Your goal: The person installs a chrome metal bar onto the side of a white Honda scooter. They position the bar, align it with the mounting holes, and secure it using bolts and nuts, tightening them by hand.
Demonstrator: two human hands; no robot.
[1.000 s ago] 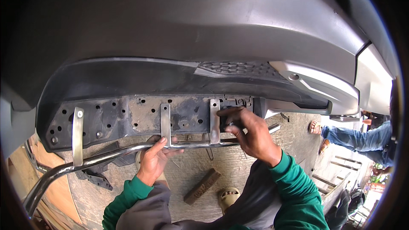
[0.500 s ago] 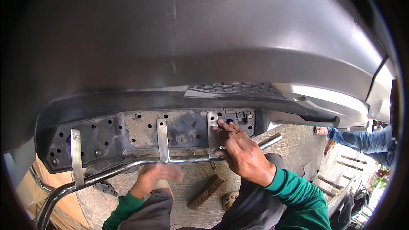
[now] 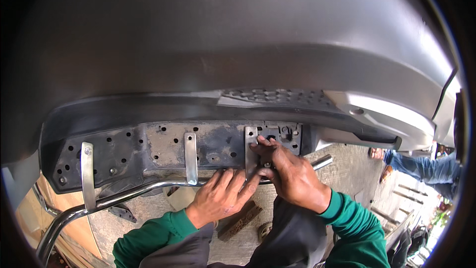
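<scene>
A bent chrome tube (image 3: 163, 184) with flat metal brackets runs along the underside of a grey vehicle bumper (image 3: 208, 49). Its right bracket (image 3: 251, 149) lies against the dirty, holed black panel (image 3: 215, 141). My left hand (image 3: 220, 196) has its fingers curled over the tube just below that bracket, the index finger reaching toward my right hand. At the bracket's right side, my right hand (image 3: 297, 178) is closed, fingertips bunched against bracket and panel; whatever they pinch is hidden. The middle bracket (image 3: 191, 159) and the left bracket (image 3: 87, 173), with a bolt at its top, stand apart from both hands.
Below the tube, a brown block (image 3: 240, 221) lies on the concrete floor (image 3: 342, 168) between my legs. Brown sheets (image 3: 69, 213) rest at the lower left. To the right are another person's jeans-clad legs (image 3: 421, 166) and a low slatted frame (image 3: 396, 206).
My left hand has risen to the right, from below the middle bracket onto the tube beside my right hand. My right hand stays at the right bracket, its fingers more bunched.
</scene>
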